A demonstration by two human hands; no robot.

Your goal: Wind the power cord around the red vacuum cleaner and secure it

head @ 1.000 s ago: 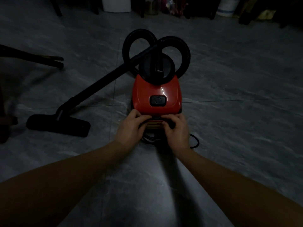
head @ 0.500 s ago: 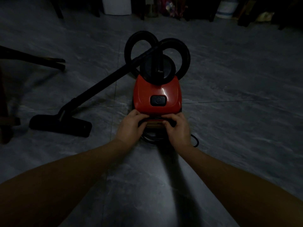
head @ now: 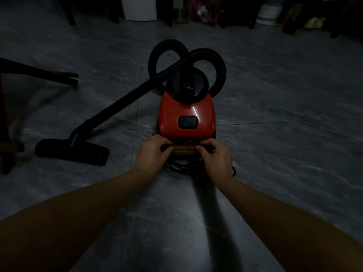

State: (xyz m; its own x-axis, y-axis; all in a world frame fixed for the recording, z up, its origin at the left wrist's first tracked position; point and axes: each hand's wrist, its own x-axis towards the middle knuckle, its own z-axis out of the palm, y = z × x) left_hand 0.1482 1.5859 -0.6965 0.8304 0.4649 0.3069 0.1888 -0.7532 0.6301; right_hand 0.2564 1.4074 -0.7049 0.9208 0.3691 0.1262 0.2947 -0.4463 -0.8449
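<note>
1. I am reaching both bare arms down to a glossy red plastic canister vacuum cleaner [head: 186,114] standing on the grey marbled tile floor [head: 284,138].
2. My left hand [head: 152,154] is curling its fingers around the thin black power cord [head: 182,167] at the vacuum's near left corner; my right hand [head: 217,157] is pinching it at the near right.
3. Loose cord loops are lying on the floor just beneath my hands.
4. The black ribbed hose [head: 215,55] is looping behind the body.
</note>
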